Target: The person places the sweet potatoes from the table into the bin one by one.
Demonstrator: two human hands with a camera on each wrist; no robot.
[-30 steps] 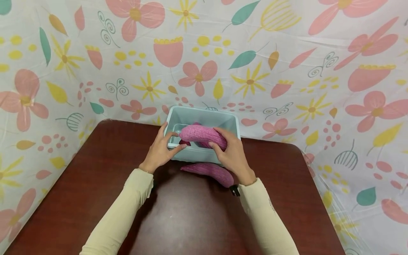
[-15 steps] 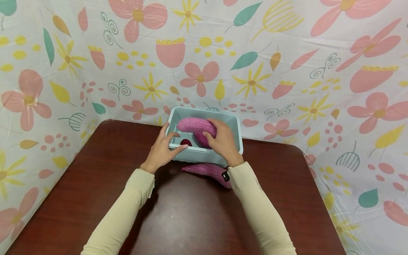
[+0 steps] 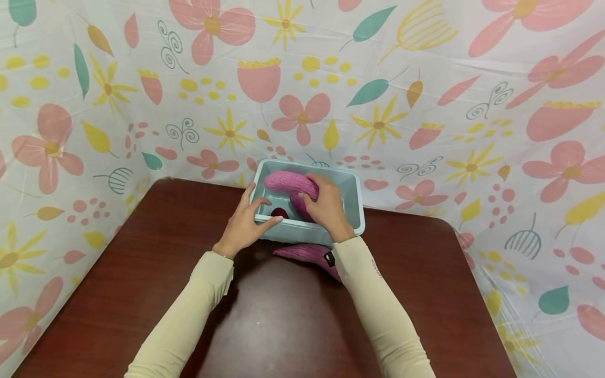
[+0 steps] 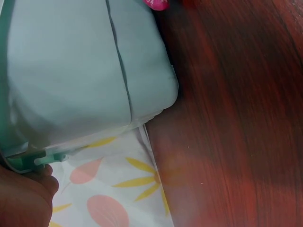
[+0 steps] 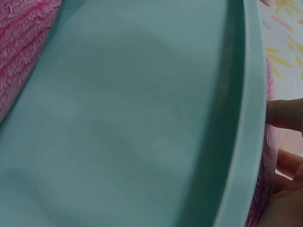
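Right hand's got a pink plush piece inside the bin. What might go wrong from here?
The held piece in the right hand crosses above another pink piece in the bin, so it may roll when released.

A third pink piece lies in front of the bin, partly hidden by the right sleeve, which might nudge it.

The left hand grips the bin's near-left rim; a tug might shift it.

The right hand (image 3: 327, 206) partly hides the pink plush (image 3: 287, 182) it grips; a dark red item (image 3: 280, 213) is indistinct.
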